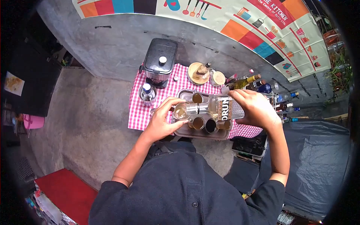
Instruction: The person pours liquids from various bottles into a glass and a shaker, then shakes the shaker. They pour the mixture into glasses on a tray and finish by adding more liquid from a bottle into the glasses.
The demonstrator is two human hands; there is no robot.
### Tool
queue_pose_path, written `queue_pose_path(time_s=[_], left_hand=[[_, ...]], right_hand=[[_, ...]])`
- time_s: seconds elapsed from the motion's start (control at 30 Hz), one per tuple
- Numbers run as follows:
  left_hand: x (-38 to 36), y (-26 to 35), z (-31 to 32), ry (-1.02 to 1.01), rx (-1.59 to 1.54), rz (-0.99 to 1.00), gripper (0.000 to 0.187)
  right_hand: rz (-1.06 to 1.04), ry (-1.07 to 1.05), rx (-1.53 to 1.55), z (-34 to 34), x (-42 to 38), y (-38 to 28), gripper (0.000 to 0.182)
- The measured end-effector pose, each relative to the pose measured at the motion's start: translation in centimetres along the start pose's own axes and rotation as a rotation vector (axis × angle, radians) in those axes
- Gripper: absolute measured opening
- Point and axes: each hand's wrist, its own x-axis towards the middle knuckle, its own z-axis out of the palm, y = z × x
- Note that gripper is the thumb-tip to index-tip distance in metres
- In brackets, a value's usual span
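My left hand (164, 119) is wrapped round a clear glass (181, 111) that has some pale liquid in it. In my right hand (255, 108) is a clear liquor bottle (215, 107) with a patterned label, tipped sideways so that its neck meets the glass's rim. Both are held above a metal tray (182, 131). On the tray stand several glasses of dark liquid, among them a brown-filled glass (198, 123), a nearly black one (211, 126) and another glass (197, 98) behind the bottle. The bottle and my hands hide part of the tray.
A pink checkered cloth (135, 116) covers the table. At its back left stand a black dispenser (160, 56) and a bottle with a blue-white cap (147, 93). A small bottle (203, 72) rests on a wooden board. Several bottles, including a yellowish one (245, 82), line the right side.
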Motion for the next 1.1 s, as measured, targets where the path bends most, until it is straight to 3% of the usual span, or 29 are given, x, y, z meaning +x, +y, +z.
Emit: queue_pose_path(time_s=[0.33, 0.6, 0.7, 0.8, 1.07, 1.1], left_hand=[[-0.6, 0.0, -3.1, 0.077, -0.054, -0.062, 0.059], [-3.5, -0.4, -5.6, 0.256, -0.038, -0.148, 0.058], [-4.5, -0.4, -6.1, 0.355, -0.082, -0.185, 0.057], [-5.3, -0.2, -6.7, 0.403, -0.056, -0.209, 0.056], [-5.6, 0.0, -6.5, 0.425, -0.037, -0.245, 0.057], [-5.5, 0.1, -6.3, 0.427, -0.031, -0.249, 0.057]], right_hand=[[-0.015, 0.014, 0.246, 3.2, 4.5, 2.1, 0.076], [-0.025, 0.344, 0.341, 9.4, 10.1, 3.9, 0.077], [0.067, 0.292, 0.873, 11.8, 12.7, 3.4, 0.072], [0.141, 0.244, 1.069, 15.7, 15.1, 3.5, 0.072], [0.164, 0.173, 1.293, 24.9, 19.2, 1.2, 0.075], [0.091, 0.203, 1.301, 28.2, 20.2, 1.9, 0.078]])
